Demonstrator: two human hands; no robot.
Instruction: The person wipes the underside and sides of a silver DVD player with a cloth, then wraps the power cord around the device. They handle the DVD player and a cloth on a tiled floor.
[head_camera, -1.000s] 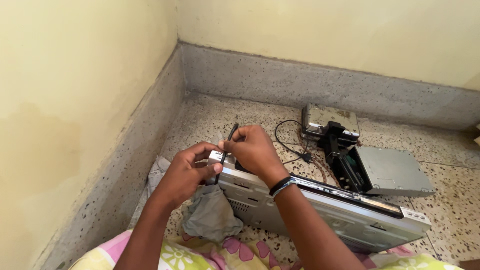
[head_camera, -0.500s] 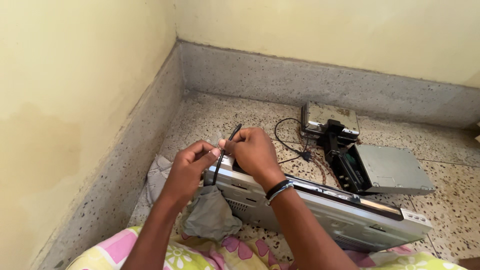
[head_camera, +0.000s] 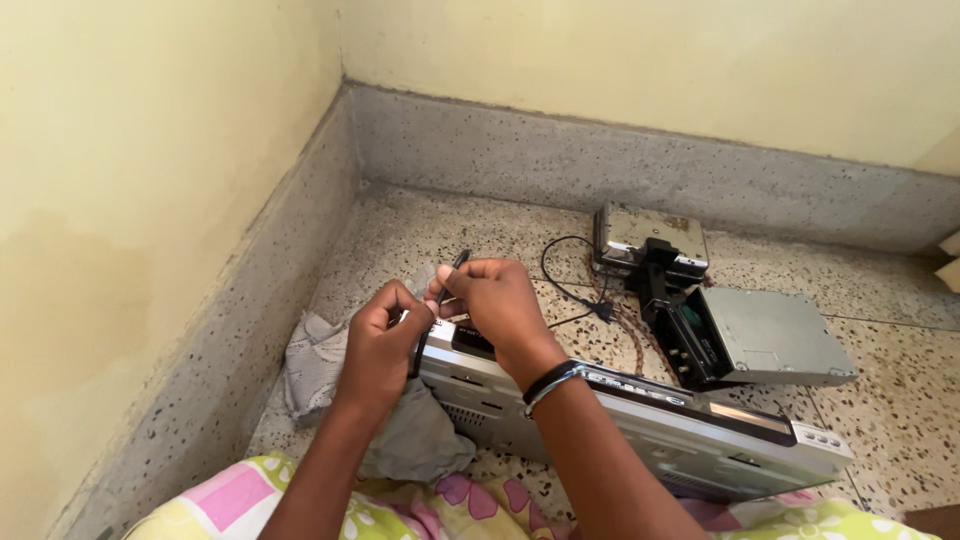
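Observation:
A long silver electronics player (head_camera: 640, 425) rests tilted on its edge across the floor in front of me. Both hands work at its left end. My right hand (head_camera: 498, 305) pinches a thin black cable (head_camera: 450, 272) that sticks up between the fingers. My left hand (head_camera: 384, 340) grips the lower stretch of the same cable against the player's corner. A black and blue band sits on my right wrist (head_camera: 550, 380).
A grey cloth (head_camera: 322, 350) lies under the player's left end. Behind stand a small silver box (head_camera: 650, 232), a black adapter with a thin wire (head_camera: 560, 280), and an opened metal drive unit (head_camera: 765, 337). Walls meet in a corner at the left. Floral fabric (head_camera: 400, 500) covers my lap.
Both hands have dropped a little and closed in on the cable; its free end stands shorter above my right fingers. The view shifted slightly left.

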